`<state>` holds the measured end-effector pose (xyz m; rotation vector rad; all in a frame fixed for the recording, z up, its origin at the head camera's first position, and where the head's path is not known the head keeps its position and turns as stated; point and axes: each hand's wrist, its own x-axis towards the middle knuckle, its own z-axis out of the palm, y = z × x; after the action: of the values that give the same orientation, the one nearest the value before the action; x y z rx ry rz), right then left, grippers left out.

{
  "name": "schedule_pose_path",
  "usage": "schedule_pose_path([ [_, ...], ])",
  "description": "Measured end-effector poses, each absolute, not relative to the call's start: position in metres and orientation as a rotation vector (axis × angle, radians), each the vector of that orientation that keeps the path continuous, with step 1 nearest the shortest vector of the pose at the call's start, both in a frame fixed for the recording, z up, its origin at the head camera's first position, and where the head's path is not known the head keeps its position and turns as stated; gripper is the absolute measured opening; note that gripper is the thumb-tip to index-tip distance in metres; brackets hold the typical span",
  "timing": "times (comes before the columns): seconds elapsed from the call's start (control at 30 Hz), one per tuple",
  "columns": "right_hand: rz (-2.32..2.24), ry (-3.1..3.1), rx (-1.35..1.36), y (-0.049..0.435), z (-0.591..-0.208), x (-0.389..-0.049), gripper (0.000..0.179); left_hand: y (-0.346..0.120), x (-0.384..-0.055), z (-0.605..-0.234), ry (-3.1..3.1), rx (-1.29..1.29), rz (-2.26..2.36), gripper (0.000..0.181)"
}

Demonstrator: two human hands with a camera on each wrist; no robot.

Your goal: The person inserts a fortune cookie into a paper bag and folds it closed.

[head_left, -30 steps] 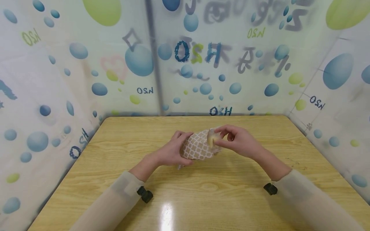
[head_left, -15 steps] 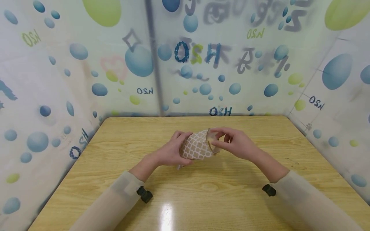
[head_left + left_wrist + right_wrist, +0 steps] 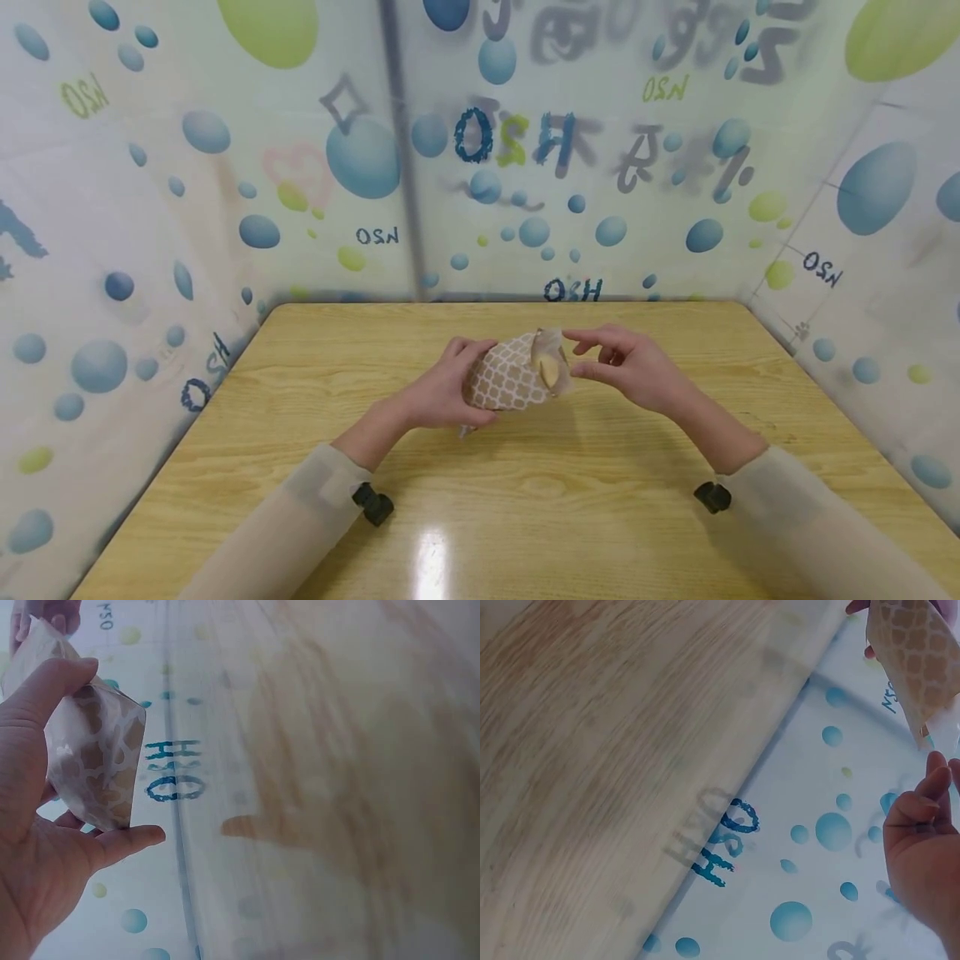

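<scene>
My left hand (image 3: 442,390) grips a brown paper bag (image 3: 510,379) with a white lattice pattern, its fingers along the top side and its thumb beneath. The bag lies sideways above the table, its mouth turned to the right. Inside the mouth a pale yellow piece (image 3: 550,371) shows against a whitish lining. My right hand (image 3: 636,367) hovers at that end, index finger and thumb spread apart, tips right at the mouth's edge. In the left wrist view the bag's closed end (image 3: 105,761) sits between thumb and fingers. The right wrist view shows the bag's corner (image 3: 915,720) just above my right fingertips.
A wood-grain table (image 3: 525,517) spans the space below both hands. Behind it and at both sides stand pale curtain walls (image 3: 465,250) printed with blue and green dots and lettering. Dark clips (image 3: 373,504) sit at both sleeve cuffs.
My right fingers were at the bag's mouth, over the pale piece; they have drawn back to the right and spread. The mouth and the piece now show more. The left hand keeps its grip.
</scene>
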<state>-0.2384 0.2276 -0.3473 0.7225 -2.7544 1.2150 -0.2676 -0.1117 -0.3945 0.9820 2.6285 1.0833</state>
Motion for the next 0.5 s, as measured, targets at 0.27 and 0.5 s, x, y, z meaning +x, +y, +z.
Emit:
schedule_pose_path([
  [0.27,1.250,-2.744,0.726,0.222,-0.352,-0.241,0.051,-0.113,-0.267,-0.395,2.615,0.984,1.084,0.110],
  [0.5,1.287,-2.751,0.731,0.214,-0.354,-0.241,0.052,-0.112,-0.266,-0.394,2.611,0.978,1.079,0.109],
])
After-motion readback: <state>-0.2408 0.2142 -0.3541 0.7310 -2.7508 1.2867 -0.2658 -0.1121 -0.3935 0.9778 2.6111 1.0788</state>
